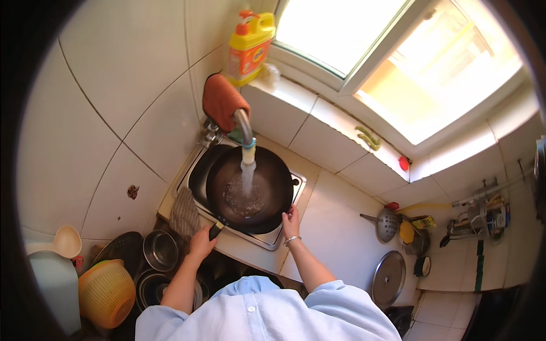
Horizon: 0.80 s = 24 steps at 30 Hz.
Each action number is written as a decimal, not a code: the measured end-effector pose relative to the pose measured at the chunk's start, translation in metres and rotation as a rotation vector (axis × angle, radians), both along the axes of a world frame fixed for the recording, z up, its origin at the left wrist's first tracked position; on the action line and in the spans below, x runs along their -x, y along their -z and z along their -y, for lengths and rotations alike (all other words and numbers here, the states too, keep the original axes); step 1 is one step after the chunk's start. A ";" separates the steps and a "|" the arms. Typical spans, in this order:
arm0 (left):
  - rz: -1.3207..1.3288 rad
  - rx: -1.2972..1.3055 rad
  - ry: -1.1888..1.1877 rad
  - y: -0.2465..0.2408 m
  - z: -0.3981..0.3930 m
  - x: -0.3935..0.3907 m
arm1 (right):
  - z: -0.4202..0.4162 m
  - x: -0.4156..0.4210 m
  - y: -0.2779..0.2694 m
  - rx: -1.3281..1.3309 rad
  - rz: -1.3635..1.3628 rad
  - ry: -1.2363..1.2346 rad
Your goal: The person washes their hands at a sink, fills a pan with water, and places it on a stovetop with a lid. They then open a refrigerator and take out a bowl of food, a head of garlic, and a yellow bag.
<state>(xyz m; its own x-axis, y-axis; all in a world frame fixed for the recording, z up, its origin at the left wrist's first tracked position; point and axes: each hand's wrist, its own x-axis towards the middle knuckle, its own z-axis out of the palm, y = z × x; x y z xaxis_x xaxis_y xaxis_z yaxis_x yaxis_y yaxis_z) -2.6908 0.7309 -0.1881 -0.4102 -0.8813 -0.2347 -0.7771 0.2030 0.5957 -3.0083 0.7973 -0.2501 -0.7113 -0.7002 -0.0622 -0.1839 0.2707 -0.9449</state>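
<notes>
A dark wok (273,183) rests over the stainless steel sink (302,179). My left hand (201,243) grips its black handle (216,230) at the near left. On the right, my right hand (291,222) touches the wok's rim, its fingers partly hidden by the edge. Water (247,181) pours from the faucet (245,128) into the wok, and a shallow rippling pool covers its bottom. An orange cloth (224,100) hangs over the faucet pipe. Left of the wok, a striped grey cloth (184,213) drapes over the sink's front edge.
A yellow detergent bottle (251,49) and green peppers (368,138) sit on the windowsill (294,91). On the right are a perforated ladle (388,225) and a metal lid (388,277). Steel bowls (160,250), a yellow plastic basket (106,294) and a cream ladle (66,242) stand lower left.
</notes>
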 end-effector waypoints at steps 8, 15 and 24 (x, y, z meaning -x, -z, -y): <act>0.014 -0.034 -0.051 -0.015 -0.034 0.029 | -0.001 0.010 0.034 0.012 -0.086 -0.026; 0.144 -0.059 -0.048 -0.016 -0.041 0.025 | -0.002 0.005 0.019 -0.044 -0.049 -0.070; 0.138 -0.066 -0.047 -0.015 -0.040 0.026 | -0.001 0.007 0.020 -0.066 -0.016 -0.089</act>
